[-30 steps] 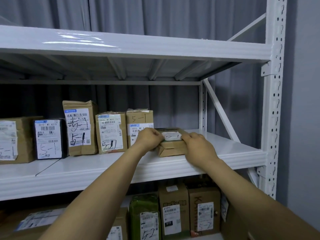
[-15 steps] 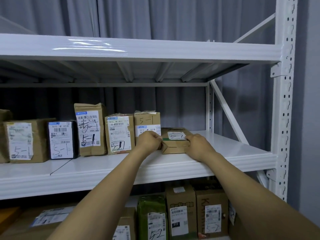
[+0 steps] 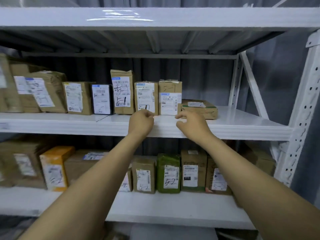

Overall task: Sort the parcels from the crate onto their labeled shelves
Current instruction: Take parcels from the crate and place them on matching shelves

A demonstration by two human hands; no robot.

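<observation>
Two bare forearms are reaching up past the lower shelf (image 3: 164, 205), where a green parcel (image 3: 168, 174) is standing among brown ones marked 5-2. The left hand (image 3: 141, 122) is hovering over the front lip of the middle shelf (image 3: 242, 125), its fingers loosely curled and holding nothing. The right hand (image 3: 193, 126) is hanging close beside it, fingers relaxed and slightly spread, gripping nothing either. Just behind the right hand, the flat parcel (image 3: 199, 110) is lying label-up on the middle shelf, at the right end of the row and just beside the upright box marked 5-1 (image 3: 170, 98). More labelled boxes are standing in line to the left of it. Behind them a grey curtain (image 3: 207, 78) is hanging.
</observation>
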